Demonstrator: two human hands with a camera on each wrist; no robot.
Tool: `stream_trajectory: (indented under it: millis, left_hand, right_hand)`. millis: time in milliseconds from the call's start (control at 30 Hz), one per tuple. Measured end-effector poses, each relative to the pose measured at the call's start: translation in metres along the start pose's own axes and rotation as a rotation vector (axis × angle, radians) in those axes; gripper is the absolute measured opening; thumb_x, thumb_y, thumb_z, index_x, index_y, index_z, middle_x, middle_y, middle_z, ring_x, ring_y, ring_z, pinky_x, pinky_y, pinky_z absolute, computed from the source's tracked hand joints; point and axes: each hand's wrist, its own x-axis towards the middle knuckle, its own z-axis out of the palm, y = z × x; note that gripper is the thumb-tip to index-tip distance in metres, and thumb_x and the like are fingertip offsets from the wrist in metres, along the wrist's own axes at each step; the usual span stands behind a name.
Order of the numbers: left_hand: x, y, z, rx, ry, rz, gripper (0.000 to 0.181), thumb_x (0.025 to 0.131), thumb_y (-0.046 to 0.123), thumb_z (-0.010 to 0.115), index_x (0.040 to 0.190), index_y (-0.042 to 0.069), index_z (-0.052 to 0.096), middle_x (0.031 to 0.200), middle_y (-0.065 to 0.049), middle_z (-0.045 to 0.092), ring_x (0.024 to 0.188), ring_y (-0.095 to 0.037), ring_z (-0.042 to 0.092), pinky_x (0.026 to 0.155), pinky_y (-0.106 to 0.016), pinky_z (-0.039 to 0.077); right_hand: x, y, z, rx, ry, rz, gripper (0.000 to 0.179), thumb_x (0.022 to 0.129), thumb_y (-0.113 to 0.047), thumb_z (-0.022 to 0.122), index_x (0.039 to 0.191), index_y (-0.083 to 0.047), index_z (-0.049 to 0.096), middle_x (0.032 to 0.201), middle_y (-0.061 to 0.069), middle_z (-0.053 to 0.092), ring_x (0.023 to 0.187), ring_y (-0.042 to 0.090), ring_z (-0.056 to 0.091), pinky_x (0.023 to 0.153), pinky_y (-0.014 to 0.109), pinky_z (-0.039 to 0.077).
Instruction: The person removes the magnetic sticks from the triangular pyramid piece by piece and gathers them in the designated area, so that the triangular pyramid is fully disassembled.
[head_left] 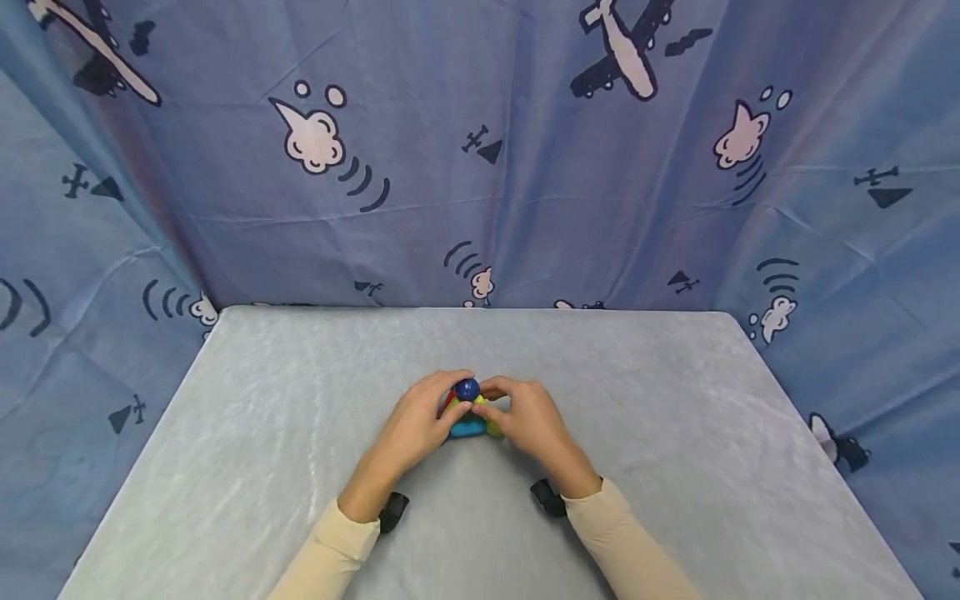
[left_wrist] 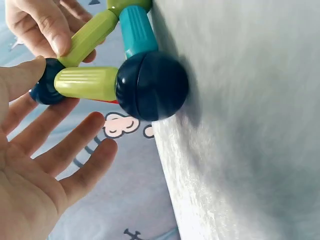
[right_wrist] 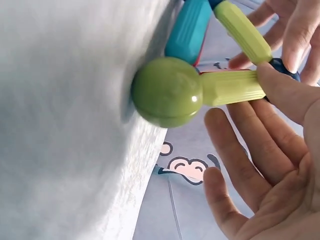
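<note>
A small frame of magnetic sticks and balls stands on the table between both hands. Its dark blue top ball (head_left: 467,389) is pinched by the left hand (head_left: 416,423), with the other fingers spread behind. The right hand (head_left: 534,418) pinches a yellow-green stick (right_wrist: 232,86) close beneath that ball. Another yellow-green stick (left_wrist: 85,83) slopes down to a large dark blue ball (left_wrist: 152,86) at the table. A green ball (right_wrist: 167,92) forms the other near corner, and a turquoise stick (head_left: 468,428) runs along the base. Red parts behind are mostly hidden.
The grey-white cloth-covered table (head_left: 262,467) reaches back to a blue curtain (head_left: 420,167) printed with planes and clouds. A black wrist device (head_left: 393,512) is on the left wrist and another black device (head_left: 548,498) on the right.
</note>
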Motion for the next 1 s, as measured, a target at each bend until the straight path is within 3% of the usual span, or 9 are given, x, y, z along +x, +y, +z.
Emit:
stream_trajectory:
  millis: [267,433,633,833,1000]
  left_hand:
    - [-0.009,0.005,0.005,-0.001,0.065,0.04,0.034,0.092,0.022,0.072,0.124,0.015,0.066,0.117,-0.003,0.069,0.108,-0.024,0.064,0.094,-0.041,0.053]
    - [-0.008,0.008,0.008,-0.01,0.081,0.05,0.031,0.089,0.018,0.075,0.118,0.013,0.067,0.114,-0.002,0.068,0.106,-0.022,0.063,0.093,-0.041,0.052]
    - [-0.01,0.012,0.008,-0.069,0.072,-0.026,0.031,0.09,0.016,0.073,0.119,0.013,0.065,0.116,-0.002,0.066,0.109,-0.021,0.063,0.094,-0.043,0.051]
    - [-0.013,0.009,-0.001,-0.154,0.062,-0.133,0.031,0.092,0.015,0.071,0.121,0.013,0.063,0.116,-0.001,0.065,0.11,-0.019,0.061,0.093,-0.046,0.051]
    - [-0.013,0.002,-0.017,-0.164,0.031,-0.17,0.033,0.092,0.013,0.071,0.124,0.017,0.064,0.115,0.0,0.066,0.108,-0.018,0.061,0.093,-0.046,0.051]
  right_hand:
    - [-0.013,0.001,0.002,0.04,0.02,-0.027,0.023,0.086,-0.028,0.078,0.106,-0.017,0.076,0.096,-0.003,0.077,0.095,0.019,0.071,0.087,0.043,0.055]
    - [-0.015,0.004,0.001,0.044,0.0,-0.05,0.023,0.086,-0.027,0.077,0.107,-0.017,0.076,0.096,-0.005,0.077,0.091,0.015,0.071,0.076,0.033,0.053]
    - [-0.014,0.007,-0.003,0.078,-0.033,-0.062,0.023,0.086,-0.023,0.077,0.108,-0.016,0.077,0.098,-0.004,0.077,0.089,0.012,0.07,0.072,0.025,0.051]
    - [-0.013,0.01,-0.004,0.074,-0.064,-0.048,0.017,0.086,-0.019,0.077,0.103,-0.019,0.076,0.095,-0.006,0.076,0.088,0.011,0.068,0.08,0.034,0.055]
    - [-0.013,0.013,-0.008,0.111,-0.072,-0.046,0.019,0.088,-0.013,0.075,0.107,-0.016,0.073,0.098,-0.005,0.074,0.09,0.012,0.067,0.087,0.041,0.055]
